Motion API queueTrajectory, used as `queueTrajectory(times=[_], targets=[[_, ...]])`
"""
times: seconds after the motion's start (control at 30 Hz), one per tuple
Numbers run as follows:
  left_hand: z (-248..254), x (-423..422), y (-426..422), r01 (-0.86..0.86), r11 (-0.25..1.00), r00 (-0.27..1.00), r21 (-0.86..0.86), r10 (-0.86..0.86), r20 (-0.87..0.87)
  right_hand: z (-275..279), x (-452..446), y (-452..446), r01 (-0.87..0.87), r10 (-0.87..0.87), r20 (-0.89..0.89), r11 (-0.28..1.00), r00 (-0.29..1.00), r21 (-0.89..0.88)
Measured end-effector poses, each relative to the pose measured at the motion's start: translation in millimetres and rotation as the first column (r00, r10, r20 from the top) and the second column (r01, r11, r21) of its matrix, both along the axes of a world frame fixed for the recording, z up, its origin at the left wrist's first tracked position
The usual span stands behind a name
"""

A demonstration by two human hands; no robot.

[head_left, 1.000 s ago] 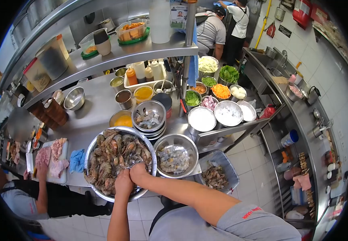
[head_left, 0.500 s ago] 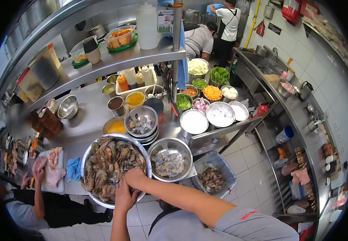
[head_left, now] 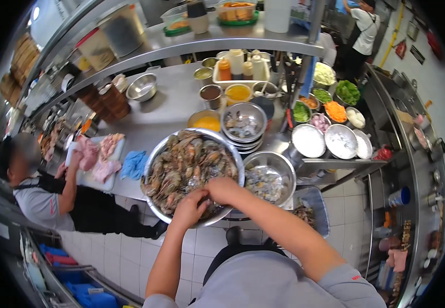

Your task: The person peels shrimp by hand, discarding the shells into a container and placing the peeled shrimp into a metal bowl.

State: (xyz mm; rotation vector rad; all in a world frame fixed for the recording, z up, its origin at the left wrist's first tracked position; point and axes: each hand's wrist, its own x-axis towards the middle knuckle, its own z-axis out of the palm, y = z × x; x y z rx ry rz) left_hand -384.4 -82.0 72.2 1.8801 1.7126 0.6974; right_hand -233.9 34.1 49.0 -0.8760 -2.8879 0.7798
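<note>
A large metal bowl heaped with whole unpeeled shrimp sits at the counter's front edge. Over its near side my left hand and my right hand meet, knuckles up and fingers curled inward. Whatever they pinch is hidden beneath the fingers. Just to the right, a second metal bowl holds peeled shrimp. Behind it, more peeled shrimp lie in a smaller bowl on top of a stack. Low at the right, a plastic bin contains shell scraps, partly covered by my forearm.
At the left, a co-worker handles raw meat on a white cutting board, near a blue cloth. Sauce pots and squeeze bottles stand behind the bowls. An overhead shelf crosses the counter. Vegetable containers stand right.
The view has swung left and down, so the counter appears farther right and the co-worker shows more fully. My hands stay close together over the shrimp bowl.
</note>
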Motion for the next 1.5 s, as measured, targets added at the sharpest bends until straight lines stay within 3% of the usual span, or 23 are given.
queueTrajectory(times=[0.03,0.07,0.13,0.27,0.33,0.37,0.43,0.57,0.67,0.7,0.73,0.77,0.8,0.9,1.07,1.1,1.13,1.2,1.27,1.33,1.4,1.47,1.5], targets=[[5,-4,0,-0.072,0.988,0.997,0.138,0.069,0.027,-8,5,9,0.057,-0.035,-0.207,0.993,0.978,0.102],[12,-10,4,-0.087,0.987,0.996,0.138,0.085,0.02,0,10,15,0.082,-0.036,-0.25,0.981,0.968,0.176],[27,-23,16,-0.212,0.962,0.976,0.173,0.216,-0.003,26,23,14,0.154,-0.106,-0.333,0.981,0.937,0.121],[26,-49,64,-0.346,0.909,0.924,0.235,0.374,-0.086,21,32,9,0.133,-0.089,-0.252,0.978,0.964,0.163],[20,-60,95,-0.329,0.884,0.871,0.332,0.42,-0.256,12,35,2,0.188,-0.126,-0.375,0.973,0.919,0.132],[17,-64,106,-0.327,0.884,0.871,0.334,0.419,-0.255,9,36,-1,0.189,-0.127,-0.376,0.973,0.918,0.134],[17,-66,123,-0.217,0.918,0.81,0.332,0.359,-0.463,11,39,-4,0.203,-0.156,-0.352,0.974,0.923,0.101],[17,-82,134,-0.096,0.974,0.839,0.205,0.19,-0.509,16,50,-7,0.241,-0.171,-0.428,0.964,0.888,0.115],[17,-90,140,0.037,0.962,0.925,0.271,0.069,-0.374,24,60,-7,0.281,-0.194,-0.49,0.953,0.85,0.11],[28,-86,138,-0.104,0.982,0.975,0.157,0.132,-0.177,24,62,-4,0.285,-0.216,-0.524,0.957,0.824,0.054],[36,-84,139,-0.218,0.976,0.976,0.013,0.218,0.016,25,64,0,0.286,-0.239,-0.555,0.958,0.797,-0.002],[23,-94,148,-0.233,0.972,0.968,0.041,0.228,0.105,25,66,5,0.27,-0.224,-0.575,0.963,0.787,-0.005],[31,-89,150,-0.226,0.973,0.97,0.041,0.221,0.104,33,67,8,0.277,-0.23,-0.575,0.961,0.785,-0.006],[78,-53,155,-0.087,0.994,0.888,-0.062,0.106,0.447,69,77,12,0.303,-0.158,-0.668,0.947,0.727,0.106],[92,35,165,0.246,0.928,0.922,-0.28,-0.135,0.363,107,106,11,0.41,-0.111,-0.625,0.839,0.772,0.358],[86,57,167,0.351,0.889,0.849,-0.294,-0.17,0.5,102,116,13,0.431,-0.151,-0.584,0.819,0.798,0.378],[66,76,173,0.455,0.86,0.748,-0.229,-0.23,0.622,96,128,14,0.452,-0.194,-0.541,0.799,0.819,0.398],[34,112,182,0.503,0.848,0.78,-0.165,-0.363,0.51,76,154,16,0.47,-0.245,-0.499,0.788,0.831,0.397],[47,148,170,0.471,0.822,0.818,-0.319,-0.272,0.507,53,181,14,0.499,-0.366,-0.444,0.835,0.818,0.232],[37,171,166,0.521,0.78,0.792,-0.347,-0.289,0.538,45,214,6,0.542,-0.424,-0.415,0.811,0.805,0.222],[19,194,159,0.51,0.808,0.811,-0.295,-0.338,0.478,24,243,-3,0.673,-0.645,-0.385,0.735,0.66,-0.077],[-9,224,147,0.501,0.863,0.818,0.062,-0.496,0.292,0,272,-11,0.696,-0.703,-0.423,0.689,0.573,-0.203],[-9,238,140,0.529,0.839,0.825,0.127,-0.544,0.152,-10,285,-13,0.697,-0.739,-0.341,0.668,0.581,-0.261]])
